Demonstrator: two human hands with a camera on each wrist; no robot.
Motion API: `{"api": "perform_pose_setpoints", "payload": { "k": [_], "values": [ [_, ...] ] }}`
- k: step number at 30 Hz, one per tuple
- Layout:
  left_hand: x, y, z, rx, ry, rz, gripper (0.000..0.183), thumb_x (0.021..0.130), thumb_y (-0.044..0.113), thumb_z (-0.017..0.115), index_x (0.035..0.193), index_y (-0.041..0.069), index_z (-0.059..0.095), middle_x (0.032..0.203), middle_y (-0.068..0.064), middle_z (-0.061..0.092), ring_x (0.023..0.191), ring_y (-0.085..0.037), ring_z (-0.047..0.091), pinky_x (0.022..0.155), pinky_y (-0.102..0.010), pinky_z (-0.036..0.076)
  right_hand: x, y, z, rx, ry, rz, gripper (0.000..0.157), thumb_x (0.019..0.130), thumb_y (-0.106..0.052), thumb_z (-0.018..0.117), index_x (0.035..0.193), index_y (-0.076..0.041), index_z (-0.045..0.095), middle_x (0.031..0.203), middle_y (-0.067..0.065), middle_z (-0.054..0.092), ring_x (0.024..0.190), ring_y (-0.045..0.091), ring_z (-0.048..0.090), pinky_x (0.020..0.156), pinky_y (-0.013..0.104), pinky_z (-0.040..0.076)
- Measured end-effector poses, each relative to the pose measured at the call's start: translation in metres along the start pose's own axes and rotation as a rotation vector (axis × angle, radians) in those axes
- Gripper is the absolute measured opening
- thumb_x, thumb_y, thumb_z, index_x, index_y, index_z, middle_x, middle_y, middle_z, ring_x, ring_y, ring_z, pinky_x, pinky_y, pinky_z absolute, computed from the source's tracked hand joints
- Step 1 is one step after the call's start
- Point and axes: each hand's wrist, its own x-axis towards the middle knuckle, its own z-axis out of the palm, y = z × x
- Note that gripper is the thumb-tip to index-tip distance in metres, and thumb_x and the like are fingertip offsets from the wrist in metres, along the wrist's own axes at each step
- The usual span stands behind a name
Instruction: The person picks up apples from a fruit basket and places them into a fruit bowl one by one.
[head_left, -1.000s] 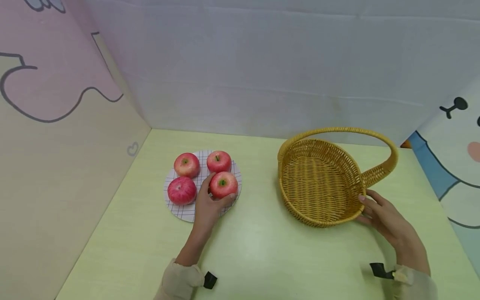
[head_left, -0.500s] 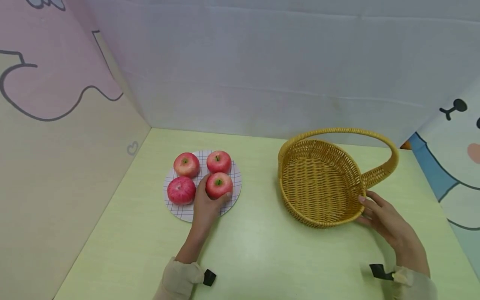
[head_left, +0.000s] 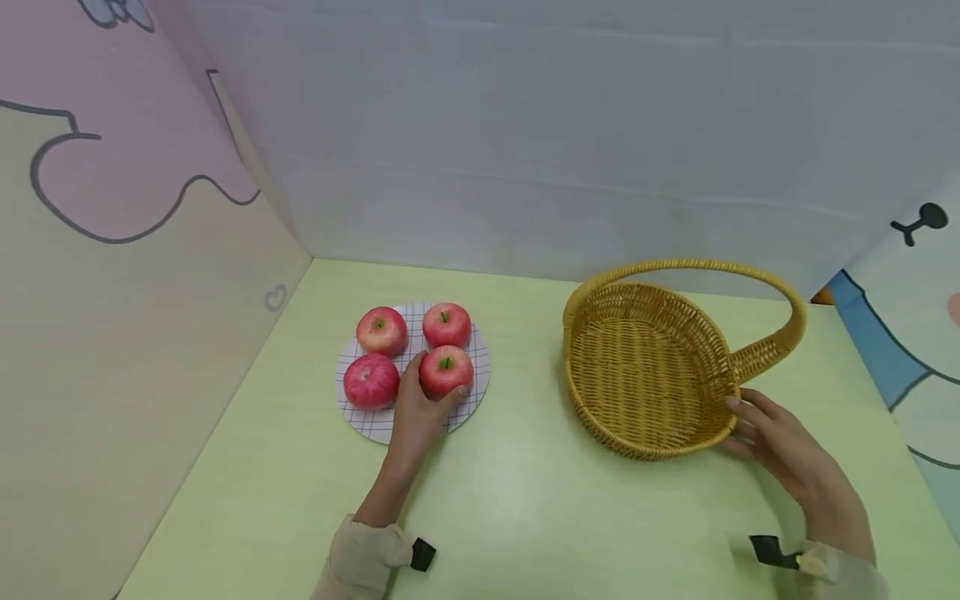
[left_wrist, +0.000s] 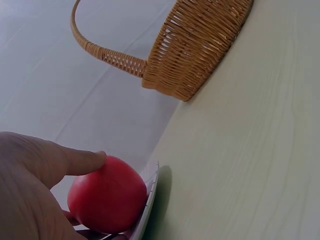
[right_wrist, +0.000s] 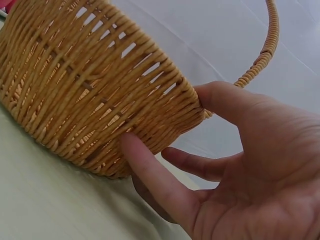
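Observation:
Low over the right part of a round checked plate [head_left: 375,427], my left hand [head_left: 420,414] holds a red apple [head_left: 446,372] between its thumb and fingers. The left wrist view shows the thumb on top of this apple [left_wrist: 112,195], close to the plate's raised edge [left_wrist: 151,200]. Three other apples sit on the plate, including a striped, darker pink one [head_left: 371,382]. On the right stands a round wicker basket [head_left: 637,375] with nothing in it. My right hand [head_left: 787,454] touches its near right side, one fingertip at the rim and another against the outer wall [right_wrist: 75,100].
The basket's tall arched handle [head_left: 686,265] rises above its rim and leans to the right. A pale green table [head_left: 510,517] carries everything. Behind it hangs a light grey cloth [head_left: 525,125], and printed panels [head_left: 150,350] flank both sides.
My left hand and the held apple have shifted slightly left and down over the plate. The right hand keeps its place at the basket. The head view has turned slightly.

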Motion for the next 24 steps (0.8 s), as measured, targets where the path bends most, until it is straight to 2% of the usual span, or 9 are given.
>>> {"api": "perform_pose_setpoints", "payload": {
  "k": [2,5,8,10,12,15,18,20,24],
  "values": [
    [0.0,0.002,-0.001,0.001,-0.009,-0.009,0.094,0.089,0.017,0.083,0.164,0.01,0.025,0.166,-0.01,0.035,0.153,-0.034,0.036,0.115,-0.056,0.048,-0.002,0.0,-0.001,-0.045,-0.001,-0.019,0.064,0.113,-0.029,0.046,0.159,0.002,0.014,0.12,-0.025,0.061,0.107,-0.003,0.069,0.087,0.028,0.063],
    [0.0,0.004,-0.003,0.001,-0.02,-0.014,0.096,0.089,0.018,0.083,0.164,0.011,0.023,0.167,-0.01,0.033,0.154,-0.035,0.035,0.113,-0.055,0.049,-0.005,-0.004,0.002,-0.175,0.02,-0.03,0.065,0.113,-0.033,0.043,0.159,0.005,0.017,0.124,-0.02,0.06,0.106,-0.005,0.068,0.088,0.029,0.063],
    [-0.001,0.008,-0.009,0.0,-0.027,0.009,0.094,0.09,0.017,0.082,0.164,0.011,0.025,0.166,-0.011,0.033,0.152,-0.036,0.036,0.113,-0.055,0.049,-0.009,-0.012,0.008,-0.33,0.059,-0.004,0.072,0.113,-0.042,0.038,0.16,0.009,0.016,0.139,0.005,0.057,0.102,-0.007,0.067,0.088,0.029,0.063],
    [-0.003,0.01,-0.013,0.012,-0.028,0.023,0.091,0.09,0.017,0.082,0.163,0.012,0.027,0.166,-0.011,0.034,0.151,-0.037,0.037,0.115,-0.055,0.048,-0.012,-0.017,0.013,-0.405,0.09,0.025,0.077,0.113,-0.047,0.036,0.159,0.011,0.015,0.147,0.025,0.047,0.1,-0.007,0.066,0.088,0.031,0.064],
    [-0.006,0.012,-0.017,0.022,-0.024,0.048,0.089,0.09,0.015,0.081,0.162,0.011,0.028,0.166,-0.013,0.035,0.151,-0.038,0.038,0.118,-0.056,0.045,-0.016,-0.023,0.019,-0.473,0.129,0.048,0.08,0.112,-0.051,0.036,0.159,0.011,0.016,0.153,0.039,0.034,0.102,0.002,0.068,0.086,0.032,0.064],
    [-0.009,0.017,-0.023,0.047,-0.02,0.074,0.088,0.091,0.014,0.081,0.162,0.012,0.03,0.166,-0.012,0.036,0.151,-0.038,0.038,0.12,-0.056,0.042,-0.022,-0.032,0.026,-0.582,0.189,0.057,0.082,0.111,-0.053,0.035,0.158,0.012,0.019,0.153,0.044,0.03,0.111,0.028,0.07,0.084,0.036,0.065],
    [-0.01,0.026,-0.03,0.076,-0.031,0.111,0.09,0.09,0.014,0.082,0.162,0.013,0.029,0.166,-0.01,0.036,0.152,-0.037,0.037,0.12,-0.056,0.042,-0.028,-0.039,0.031,-0.709,0.237,0.063,0.083,0.11,-0.056,0.034,0.156,0.012,0.023,0.151,0.045,0.035,0.12,0.051,0.062,0.082,0.041,0.065],
    [-0.011,0.032,-0.034,0.123,-0.044,0.141,0.091,0.09,0.016,0.082,0.163,0.015,0.027,0.165,-0.008,0.036,0.152,-0.036,0.036,0.119,-0.057,0.043,-0.033,-0.043,0.034,-0.79,0.251,0.064,0.083,0.109,-0.057,0.034,0.155,0.012,0.026,0.148,0.045,0.039,0.118,0.051,0.065,0.081,0.046,0.064],
    [-0.013,0.042,-0.043,0.268,-0.057,0.23,0.093,0.09,0.018,0.082,0.164,0.018,0.026,0.166,-0.006,0.032,0.154,-0.032,0.032,0.11,-0.06,0.051,-0.041,-0.049,0.038,-0.912,0.298,0.023,0.076,0.11,-0.052,0.036,0.152,0.011,0.033,0.142,0.044,0.047,0.103,0.045,0.073,0.075,0.052,0.061]
  ]
}}
